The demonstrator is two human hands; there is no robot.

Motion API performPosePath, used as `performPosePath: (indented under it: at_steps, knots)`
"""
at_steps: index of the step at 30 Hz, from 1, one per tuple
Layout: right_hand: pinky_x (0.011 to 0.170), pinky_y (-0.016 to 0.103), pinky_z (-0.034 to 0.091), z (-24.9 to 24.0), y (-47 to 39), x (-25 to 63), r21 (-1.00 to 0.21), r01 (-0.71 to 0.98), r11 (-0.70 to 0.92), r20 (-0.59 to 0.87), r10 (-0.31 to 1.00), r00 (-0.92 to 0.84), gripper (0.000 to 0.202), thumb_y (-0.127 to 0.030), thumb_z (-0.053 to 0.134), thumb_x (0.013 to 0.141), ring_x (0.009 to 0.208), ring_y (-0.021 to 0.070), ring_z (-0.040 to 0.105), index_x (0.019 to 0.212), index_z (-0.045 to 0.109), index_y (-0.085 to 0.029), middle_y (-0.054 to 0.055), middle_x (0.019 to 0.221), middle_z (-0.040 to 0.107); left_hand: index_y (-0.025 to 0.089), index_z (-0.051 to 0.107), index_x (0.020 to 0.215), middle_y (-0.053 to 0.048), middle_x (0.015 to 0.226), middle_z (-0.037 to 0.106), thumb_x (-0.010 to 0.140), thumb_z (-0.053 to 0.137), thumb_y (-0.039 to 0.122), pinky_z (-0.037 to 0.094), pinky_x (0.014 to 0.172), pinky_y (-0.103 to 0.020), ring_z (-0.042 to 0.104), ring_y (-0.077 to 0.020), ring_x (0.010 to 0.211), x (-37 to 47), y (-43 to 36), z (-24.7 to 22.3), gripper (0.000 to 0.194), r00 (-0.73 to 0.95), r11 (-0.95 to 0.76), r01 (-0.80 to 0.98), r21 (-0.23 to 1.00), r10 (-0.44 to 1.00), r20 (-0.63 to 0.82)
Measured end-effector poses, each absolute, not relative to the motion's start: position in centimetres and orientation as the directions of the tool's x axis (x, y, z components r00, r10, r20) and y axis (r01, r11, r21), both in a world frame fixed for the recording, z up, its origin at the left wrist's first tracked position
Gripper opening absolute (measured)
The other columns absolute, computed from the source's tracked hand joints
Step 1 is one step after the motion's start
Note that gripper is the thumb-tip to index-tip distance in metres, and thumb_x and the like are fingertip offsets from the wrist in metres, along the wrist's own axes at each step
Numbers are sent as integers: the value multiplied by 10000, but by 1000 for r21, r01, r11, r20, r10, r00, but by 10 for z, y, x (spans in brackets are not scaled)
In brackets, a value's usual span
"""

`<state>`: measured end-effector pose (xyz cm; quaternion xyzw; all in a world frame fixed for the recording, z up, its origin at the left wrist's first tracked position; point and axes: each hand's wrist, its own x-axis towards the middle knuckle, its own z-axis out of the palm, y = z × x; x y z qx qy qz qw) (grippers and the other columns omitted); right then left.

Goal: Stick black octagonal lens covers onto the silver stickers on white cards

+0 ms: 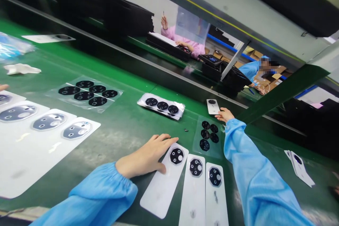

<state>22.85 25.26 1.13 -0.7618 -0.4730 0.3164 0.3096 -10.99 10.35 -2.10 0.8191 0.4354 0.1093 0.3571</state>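
Note:
My left hand (pixel 149 153) lies with its fingers spread over the top and left edge of a white phone back panel (pixel 164 187), which has a black camera ring plate at its upper end. Two similar panels, a middle one (pixel 192 190) and a right one (pixel 217 197), lie beside it. Farther off, my right hand (pixel 225 114) pinches a small white phone back panel (pixel 212 107) by its lower right corner. Just below that hand is a clear sheet (pixel 197 141) bearing several black camera plates (pixel 205 134).
More white panels (pixel 53 148) lie at left, below another sheet of black plates (pixel 83 95). A stack with black plates (pixel 162 106) sits mid-table; a few panels (pixel 299 167) lie at right. A green post (pixel 280 93) rises behind. Two people work across the line.

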Motion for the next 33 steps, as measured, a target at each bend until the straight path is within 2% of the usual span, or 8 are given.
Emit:
performPosePath:
  at_steps: [3, 6, 10, 13, 17, 21, 24, 33]
  knots:
    - [711, 344, 544, 19, 233, 238, -708, 630, -319, -156, 941, 301, 280, -294, 554, 909, 859, 170, 620, 1150, 541, -154, 66, 1090, 593, 235, 373, 1360, -106, 1333, 459, 574, 697, 87, 308, 1010, -462, 346, -334, 1258, -109, 107, -18, 864, 651, -434, 605, 668, 752, -101]
    - [685, 321, 534, 30, 192, 239, -644, 737, -207, -134, 978, 158, 256, -281, 563, 902, 794, 148, 617, 1124, 554, -153, 52, 1039, 608, 320, 293, 1388, -52, 1367, 392, 595, 629, 60, 340, 992, -434, 376, -305, 1236, -109, 105, -8, 899, 700, -419, 524, 742, 708, -95]
    - [727, 308, 486, 26, 129, 228, -570, 821, -43, -182, 981, -75, 147, -223, 678, 782, 701, 134, 592, 927, 664, -204, -12, 831, 649, 434, 116, 1419, -13, 1391, 269, 686, 528, 87, 462, 817, -325, 547, -198, 967, -112, 97, 0, 910, 729, -255, 394, 883, 672, -131]
    - [704, 293, 468, 8, 105, 218, -528, 849, 18, -214, 965, -153, 164, -187, 713, 694, 688, 139, 576, 850, 673, -219, -21, 819, 625, 464, 31, 1420, -13, 1377, 257, 735, 513, 132, 478, 735, -294, 522, -136, 807, -112, 90, -9, 902, 724, -199, 283, 938, 686, -72]
    - [729, 294, 463, -15, 107, 207, -476, 878, 55, -179, 971, -158, 346, -197, 724, 661, 760, 139, 552, 988, 611, -221, -2, 941, 527, 412, 59, 1433, -52, 1381, 281, 758, 561, 215, 477, 727, -305, 501, -122, 775, -107, 80, -24, 864, 618, -7, 138, 990, 782, -81]
    - [707, 283, 454, -20, 118, 198, -436, 898, 63, -176, 972, -154, 363, -233, 740, 652, 770, 136, 533, 975, 572, -229, -13, 927, 472, 280, -29, 1447, -77, 1177, 512, 717, 654, 273, 451, 866, -374, 574, -198, 953, -102, 68, -25, 1000, 586, 336, -133, 932, 785, -200]
    - [685, 280, 435, -18, 123, 193, -409, 911, 55, -191, 971, -144, 338, -242, 754, 628, 762, 137, 526, 901, 554, -236, -30, 895, 469, 255, 53, 1432, -51, 1071, 582, 693, 687, 258, 432, 898, -389, 580, -225, 1015, -100, 59, -21, 973, 574, 399, -242, 884, 794, -201]
    - [648, 261, 435, -21, 137, 193, -415, 909, 46, -244, 957, -159, 410, -171, 784, 519, 689, 123, 491, 765, 461, -225, -54, 797, 454, 239, 308, 1297, -68, 1127, 586, 694, 668, 211, 431, 882, -381, 596, -221, 1006, -92, 48, -16, 703, 510, 369, -323, 871, 844, -168]
